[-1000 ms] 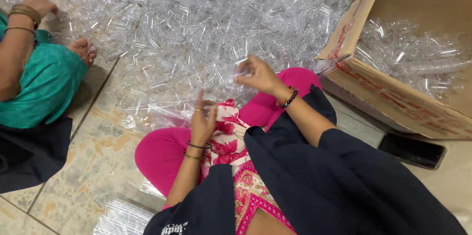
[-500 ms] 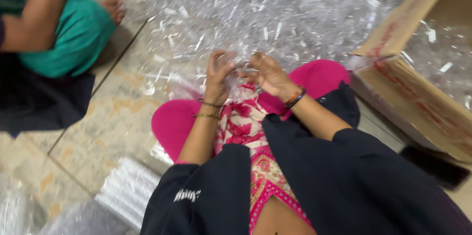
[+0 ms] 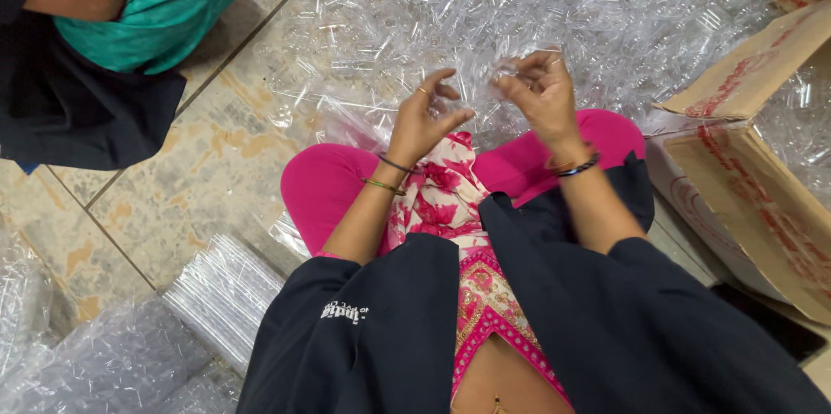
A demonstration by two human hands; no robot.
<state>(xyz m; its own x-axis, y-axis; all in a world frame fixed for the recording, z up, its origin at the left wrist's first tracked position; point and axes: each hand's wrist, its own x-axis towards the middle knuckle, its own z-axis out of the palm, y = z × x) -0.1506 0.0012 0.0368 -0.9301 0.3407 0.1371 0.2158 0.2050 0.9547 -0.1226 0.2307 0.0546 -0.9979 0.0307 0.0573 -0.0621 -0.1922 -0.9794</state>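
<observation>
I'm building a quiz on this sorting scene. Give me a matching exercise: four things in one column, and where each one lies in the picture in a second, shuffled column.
Things:
1. brown cardboard box
2. heap of small clear plastic tubes
3. sealed clear bags of tubes
4. other person's teal-clad leg

Places:
A. top left corner
B. on the tiled floor at lower left
C. right edge, flaps open
D. spread across the floor ahead of both hands

Pairs: 1-C, 2-D, 3-B, 4-A

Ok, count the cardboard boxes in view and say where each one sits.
1 cardboard box, open, on the floor at the right, beside the person's right hand, with clear plastic pieces inside. Others may lie out of frame.
</observation>
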